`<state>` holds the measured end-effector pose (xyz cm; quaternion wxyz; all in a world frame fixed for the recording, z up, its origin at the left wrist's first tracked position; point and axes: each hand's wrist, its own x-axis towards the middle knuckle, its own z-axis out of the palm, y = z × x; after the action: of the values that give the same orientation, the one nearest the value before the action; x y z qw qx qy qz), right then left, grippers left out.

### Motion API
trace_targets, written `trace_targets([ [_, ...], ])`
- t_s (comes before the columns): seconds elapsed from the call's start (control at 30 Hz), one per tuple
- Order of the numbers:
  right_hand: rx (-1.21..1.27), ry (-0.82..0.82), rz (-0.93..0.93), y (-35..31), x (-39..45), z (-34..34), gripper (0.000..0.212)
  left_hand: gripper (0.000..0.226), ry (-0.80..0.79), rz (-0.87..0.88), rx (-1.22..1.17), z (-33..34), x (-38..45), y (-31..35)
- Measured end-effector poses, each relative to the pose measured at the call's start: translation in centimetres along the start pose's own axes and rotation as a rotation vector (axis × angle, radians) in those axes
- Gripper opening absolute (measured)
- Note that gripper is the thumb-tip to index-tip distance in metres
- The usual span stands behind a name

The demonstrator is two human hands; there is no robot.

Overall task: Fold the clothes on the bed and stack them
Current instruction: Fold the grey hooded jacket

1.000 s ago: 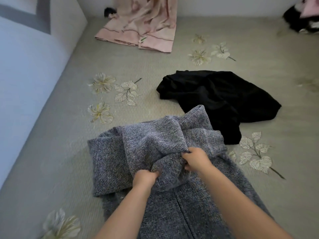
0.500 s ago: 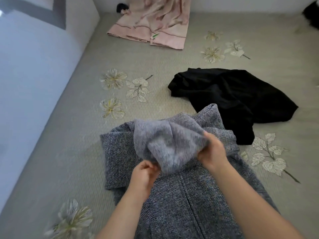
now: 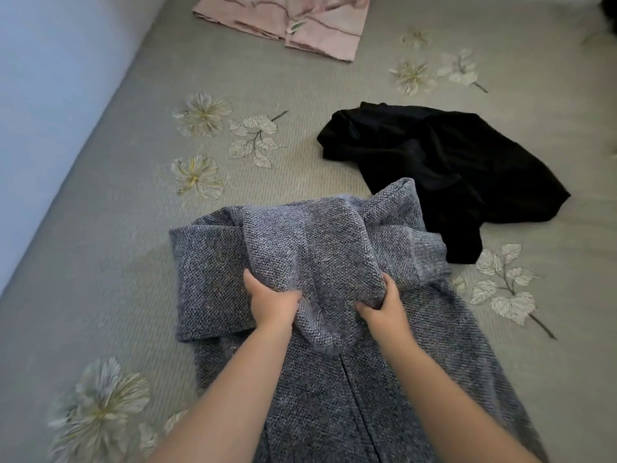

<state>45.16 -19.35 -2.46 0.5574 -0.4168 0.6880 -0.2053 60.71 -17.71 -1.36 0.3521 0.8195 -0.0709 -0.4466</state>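
A grey knitted garment (image 3: pixel 334 389) lies on the bed in front of me, its upper part bunched into a loose hump. My left hand (image 3: pixel 270 302) grips the left side of that bunched fold, fingers tucked under the cloth. My right hand (image 3: pixel 384 309) grips its right side, thumb on top. A crumpled black garment (image 3: pixel 444 162) lies just beyond, to the right, and the grey knit overlaps its near edge. A pink garment (image 3: pixel 300 25) lies flat at the far end of the bed.
The bed (image 3: pixel 117 262) has a grey-green cover printed with pale flowers. A pale blue wall (image 3: pixel 43 95) runs along its left side. Something dark (image 3: pixel 609 5) shows at the far right corner.
Both hands shifted their hold on the bunched grey fold; it was lifted and is now drawn down toward me, with the hands gripping either side. The camera tilted down.
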Motion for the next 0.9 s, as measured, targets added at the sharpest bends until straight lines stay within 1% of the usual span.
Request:
trace_targets([
  [0.07,0.240,-0.045,-0.003,-0.2,0.0,-1.0,0.069,0.073,-0.017,0.026,-0.246,0.0,0.5,-0.3],
  [0.1,0.363,-0.063,0.012,0.0,0.2,-1.5,0.070,0.068,-0.066,0.006,-0.407,-0.5,0.7,-0.5],
  [0.13,0.467,-0.080,0.030,0.3,0.4,-2.0,0.071,0.068,-0.144,-0.026,-0.551,-1.0,0.9,-1.0],
  [0.17,0.516,-0.094,0.049,0.6,0.4,-2.2,0.070,0.070,-0.237,-0.057,-0.637,-1.6,0.8,-1.7],
  [0.2,0.471,-0.089,0.071,1.0,0.3,-2.1,0.067,0.071,-0.291,-0.065,-0.615,-2.0,0.8,-2.7],
  [0.23,0.276,-0.056,0.079,1.2,0.1,-1.9,0.064,0.069,-0.282,-0.035,-0.482,-2.3,0.7,-3.8],
  [0.27,-0.028,-0.009,0.071,1.8,-0.1,-1.4,0.066,0.069,-0.212,0.050,-0.218,-2.5,0.6,-4.7],
  [0.3,-0.332,0.031,0.028,2.5,-0.3,-0.9,0.071,0.074,-0.134,0.166,0.079,-2.6,0.4,-5.7],
  [0.33,-0.597,0.060,-0.057,3.2,-0.5,-0.5,0.076,0.081,-0.064,0.314,0.341,-2.5,0.1,-6.3],
  [0.37,-0.798,0.087,-0.154,3.6,-0.7,-0.3,0.077,0.088,0.009,0.466,0.551,-2.4,-0.4,-6.5],
  [0.4,-0.925,0.114,-0.231,4.0,-0.8,-0.2,0.077,0.092,0.076,0.596,0.718,-2.5,-0.8,-6.5],
  [0.43,-1.008,0.140,-0.276,4.1,-1.0,-0.4,0.077,0.093,0.128,0.730,0.833,-2.5,-1.0,-6.4],
  [0.47,-1.066,0.167,-0.329,4.1,-1.2,-0.7,0.078,0.091,0.164,0.886,0.903,-2.5,-1.1,-6.5],
  [0.5,-1.088,0.192,-0.423,4.1,-1.5,-1.0,0.078,0.087,0.156,1.047,0.954,-2.5,-1.2,-6.7],
  [0.53,-1.080,0.225,-0.562,4.5,-1.8,-1.2,0.078,0.081,0.104,1.196,0.999,-2.5,-1.3,-7.1],
  [0.57,-1.096,0.182,-0.682,4.9,-2.3,-1.4,0.079,0.070,0.020,1.309,1.038,-2.5,-1.3,-7.5],
  [0.6,-1.168,0.054,-0.755,5.3,-2.7,-1.5,0.079,0.059,-0.081,1.364,1.084,-2.5,-1.4,-8.0],
  [0.63,-1.241,-0.112,-0.747,5.8,-3.3,-1.6,0.079,0.054,-0.199,1.342,1.155,-2.5,-1.7,-8.5],
  [0.67,-1.271,-0.251,-0.692,6.6,-3.9,-1.7,0.078,0.056,-0.319,1.243,1.254,-2.5,-2.1,-9.2],
  [0.7,-1.280,-0.371,-0.579,7.6,-4.2,-2.1,0.076,0.062,-0.407,1.120,1.344,-2.4,-2.0,-10.3],
  [0.73,-1.297,-0.432,-0.492,8.3,-4.4,-2.7,0.074,0.066,-0.445,1.002,1.422,-2.3,-2.0,-11.5],
  [0.77,-1.332,-0.472,-0.446,8.6,-4.7,-3.2,0.074,0.070,-0.466,0.912,1.483,-2.3,-2.1,-12.3],
  [0.8,-1.359,-0.501,-0.430,8.8,-5.1,-3.8,0.073,0.072,-0.457,0.871,1.510,-2.2,-2.3,-13.0],
  [0.83,-1.360,-0.513,-0.426,9.3,-5.7,-4.4,0.071,0.073,-0.435,0.860,1.495,-2.2,-2.7,-13.5],
  [0.9,-1.323,-0.479,-0.440,10.3,-6.9,-6.0,0.064,0.073,-0.378,0.894,1.378,-2.2,-3.6,-14.0],
])
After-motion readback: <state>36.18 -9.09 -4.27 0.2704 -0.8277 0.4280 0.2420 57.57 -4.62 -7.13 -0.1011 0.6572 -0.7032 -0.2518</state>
